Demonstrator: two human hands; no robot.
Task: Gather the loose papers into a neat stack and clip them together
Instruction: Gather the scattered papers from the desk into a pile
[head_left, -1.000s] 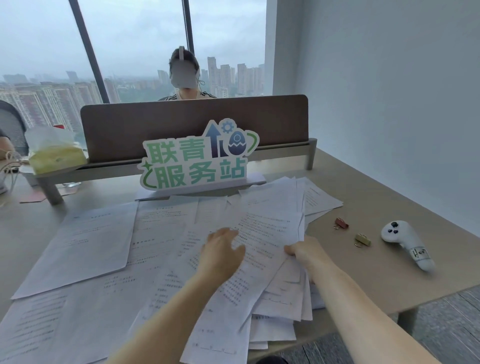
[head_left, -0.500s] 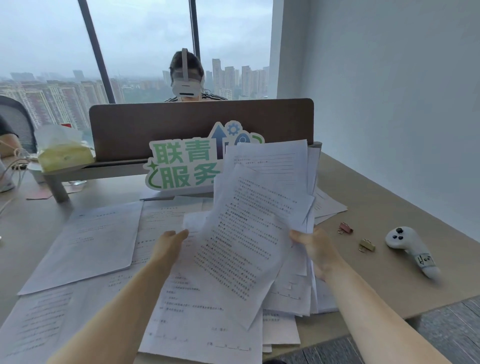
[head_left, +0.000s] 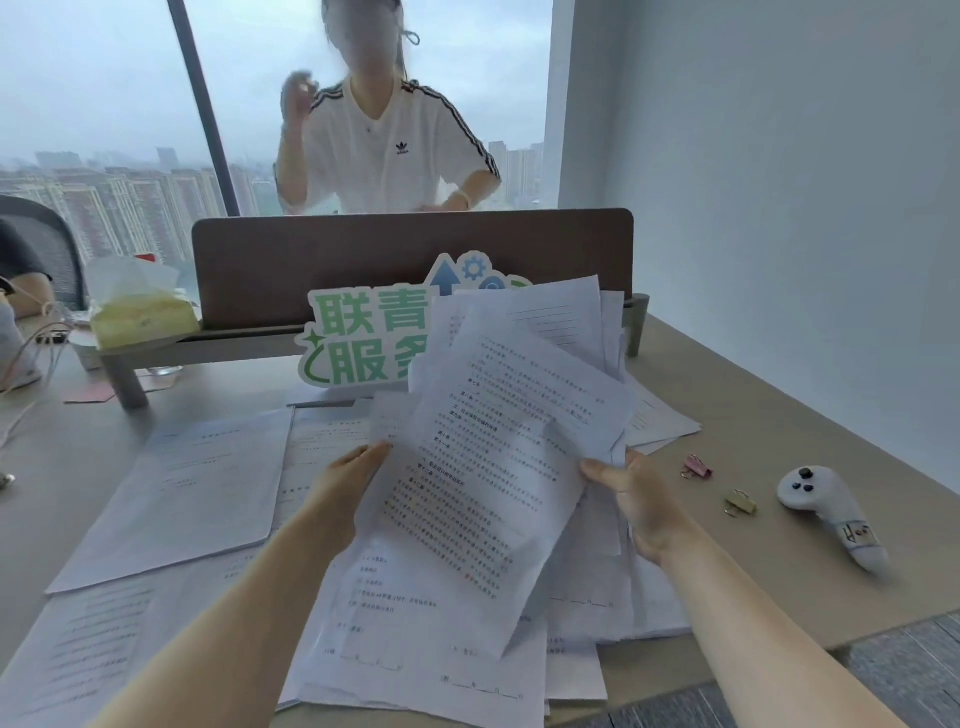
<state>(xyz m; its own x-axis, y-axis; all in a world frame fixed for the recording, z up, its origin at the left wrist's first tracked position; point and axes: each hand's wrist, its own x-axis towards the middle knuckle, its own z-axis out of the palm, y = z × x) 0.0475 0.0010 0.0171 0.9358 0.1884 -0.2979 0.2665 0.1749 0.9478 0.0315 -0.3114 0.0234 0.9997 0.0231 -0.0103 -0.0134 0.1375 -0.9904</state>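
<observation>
The right hand (head_left: 636, 501) pinches the right edge of a bunch of white printed paper sheets (head_left: 498, 441), thumb on top and fingers curled behind. The sheets are lifted off the tabletop and stand up at a slant. They are not lined up: corners poke out at different angles, and some sheets fan out at the back. The left hand (head_left: 345, 486) is at the left edge of the bunch with its fingers mostly straight. It seems to touch or steady the front sheet, but I cannot tell if it really holds it.

Under the hands, more loose white sheets (head_left: 171, 493) lie spread flat over the pale wooden tabletop (head_left: 779, 582), from the left edge to the middle, and some hang over the near edge. Toward the right edge, a small pink binder clip (head_left: 697, 466) and a small gold binder clip (head_left: 740, 502) wait just beside the paper, with a white game controller (head_left: 831, 512) a bit further right. A green and white sign (head_left: 363, 338) stands near the far edge.

Here is what could go wrong. The bunch is held at one side only, so loose sheets may slide out and drop. The sheets over the near edge could fall to the floor if bumped. Clipping now would lock in a crooked stack.
</observation>
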